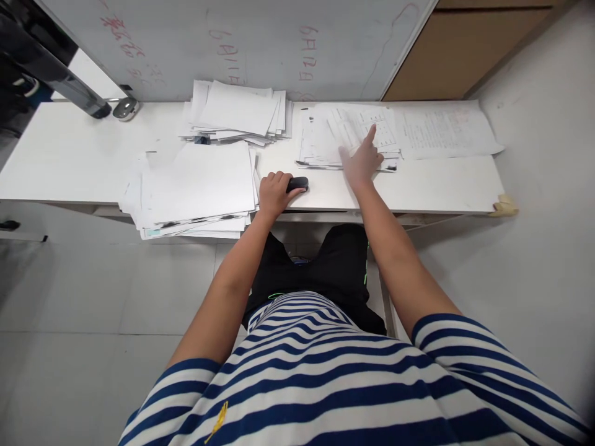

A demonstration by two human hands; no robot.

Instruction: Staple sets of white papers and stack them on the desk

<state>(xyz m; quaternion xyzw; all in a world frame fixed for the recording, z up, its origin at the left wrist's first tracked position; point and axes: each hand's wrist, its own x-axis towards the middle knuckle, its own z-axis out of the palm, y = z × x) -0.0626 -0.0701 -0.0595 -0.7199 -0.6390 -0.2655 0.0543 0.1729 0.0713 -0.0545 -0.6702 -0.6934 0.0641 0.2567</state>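
My left hand (275, 192) is closed around what looks like a black stapler (298, 184), close to the desk's front edge. The stapler's rounded end sticks out to the right of my fingers. Over a pile of printed sheets (320, 139), my right hand (362, 162) has its index finger stretched out, apart from the thumb. The thumb side is blurred by motion. Just above it a lifted sheet (343, 126) is smeared too. Whether the thumb touches that sheet I cannot tell.
A thick paper stack (199, 183) overhangs the front edge of the white desk (325, 195), left of my hands. Another stack (239, 108) lies behind it. A printed sheet (437, 130) lies at right. A computer mouse (126, 109) sits back left, before a whiteboard (260, 49).
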